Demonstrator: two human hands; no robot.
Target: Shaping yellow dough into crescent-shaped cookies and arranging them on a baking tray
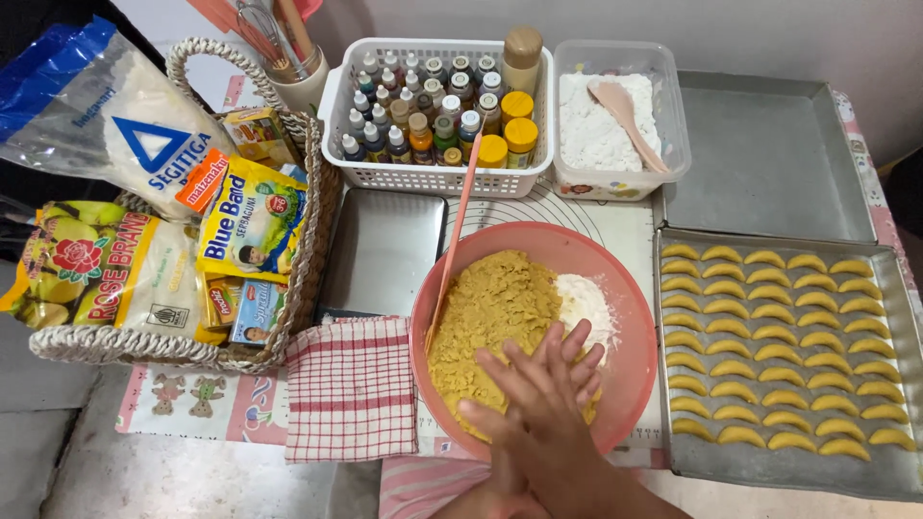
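Hands: I see my left hand (pixel 519 389) and right hand (pixel 562 380) pressed palm to palm over the pink bowl (pixel 630 384), fingers straight — whether dough sits between them I cannot tell.
Dough: yellow dough (pixel 486 312) fills the bowl, white flour (pixel 584 300) beside it.
Tray: baking tray (pixel 899 471) of crescent cookies (pixel 769 346) — just right of the bowl.

- Bare sheet of the grey tray (pixel 769 159) at one o'clock offers open room.
- At three o'clock, the cookie tray (pixel 899 471) is packed with crescents.
- Ten o'clock: the basket (pixel 288 327) of packets blocks.
- Twelve o'clock: bottle crate (pixel 336 106) and, apparently, flour tub (pixel 673 135) wall off the back.
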